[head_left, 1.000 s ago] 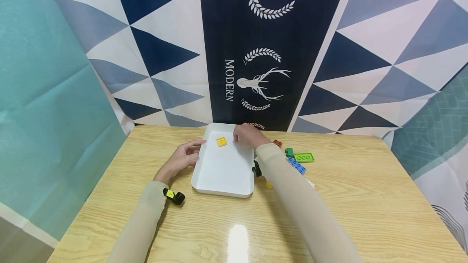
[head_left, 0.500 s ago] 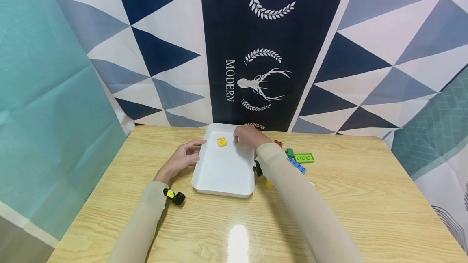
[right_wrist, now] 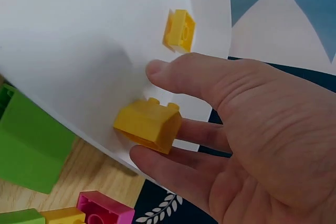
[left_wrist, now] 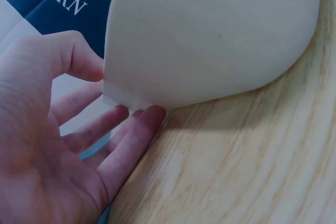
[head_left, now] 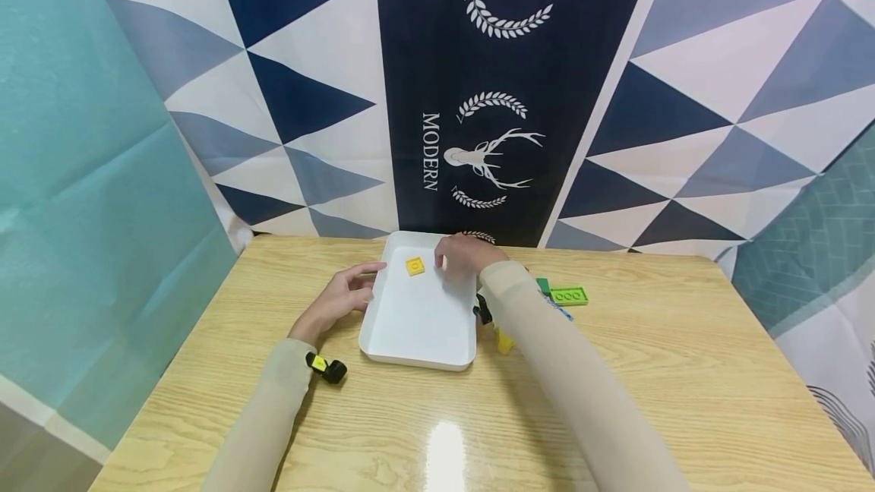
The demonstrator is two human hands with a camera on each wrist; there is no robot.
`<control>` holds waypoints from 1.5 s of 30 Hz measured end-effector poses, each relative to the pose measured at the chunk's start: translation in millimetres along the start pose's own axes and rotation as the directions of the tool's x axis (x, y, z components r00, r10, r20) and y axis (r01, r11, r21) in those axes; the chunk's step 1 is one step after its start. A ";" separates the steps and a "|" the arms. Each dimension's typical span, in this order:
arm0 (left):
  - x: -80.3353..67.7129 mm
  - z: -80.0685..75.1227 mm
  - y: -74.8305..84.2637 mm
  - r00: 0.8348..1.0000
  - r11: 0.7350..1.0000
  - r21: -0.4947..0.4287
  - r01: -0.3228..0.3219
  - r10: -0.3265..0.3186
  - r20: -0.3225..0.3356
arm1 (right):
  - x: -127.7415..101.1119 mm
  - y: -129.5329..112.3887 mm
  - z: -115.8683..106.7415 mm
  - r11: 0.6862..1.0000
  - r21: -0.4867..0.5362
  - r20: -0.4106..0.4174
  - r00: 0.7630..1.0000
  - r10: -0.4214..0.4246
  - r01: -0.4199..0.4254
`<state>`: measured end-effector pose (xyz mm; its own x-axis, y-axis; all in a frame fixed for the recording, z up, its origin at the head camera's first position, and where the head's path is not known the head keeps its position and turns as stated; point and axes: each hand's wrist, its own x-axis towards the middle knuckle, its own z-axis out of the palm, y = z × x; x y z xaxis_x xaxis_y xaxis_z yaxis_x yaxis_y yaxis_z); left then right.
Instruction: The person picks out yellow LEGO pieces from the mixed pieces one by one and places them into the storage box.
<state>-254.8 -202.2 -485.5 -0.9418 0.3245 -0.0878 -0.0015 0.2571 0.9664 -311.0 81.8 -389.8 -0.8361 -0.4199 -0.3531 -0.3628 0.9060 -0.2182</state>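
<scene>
Green bricks [head_left: 569, 294] on the wooden table [head_left: 683, 370], patterned backdrop [head_left: 519, 97] behind.

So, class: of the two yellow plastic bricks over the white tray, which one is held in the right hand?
The taller yellow brick, pinched by the right hand; the flat yellow brick lies untouched.

I see bare floor across the white tray's [head_left: 417, 325] near half; only a small yellow brick [head_left: 414, 266] sits near its far edge, while loose bricks [head_left: 569, 295] crowd the desk [head_left: 683, 370] right of it.

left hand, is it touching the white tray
Touching: in the left wrist view the left hand's fingers and thumb press the white tray's rim.
</scene>
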 end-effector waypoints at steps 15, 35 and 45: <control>-0.4 0.9 0.3 1.000 1.000 -0.005 0.005 -0.005 -0.002 | -0.4 1.5 -12.8 0.997 0.044 0.075 0.995 0.058 -0.061; -1.2 1.0 0.6 1.000 1.000 -0.010 0.010 -0.010 -0.005 | -5.0 5.6 -36.4 0.998 -0.006 0.050 0.997 0.055 -0.055; -1.0 1.7 1.9 0.999 1.000 0.003 0.027 -0.027 -0.021 | -5.6 9.9 -33.6 1.000 0.010 0.051 0.999 0.003 -0.004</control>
<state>-253.3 -200.5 -484.0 -0.9483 0.2981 -0.1086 -0.0258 0.2688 0.9628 -323.7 94.9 -359.5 -0.8152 -0.4191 -0.3997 -0.3554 0.9070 -0.2261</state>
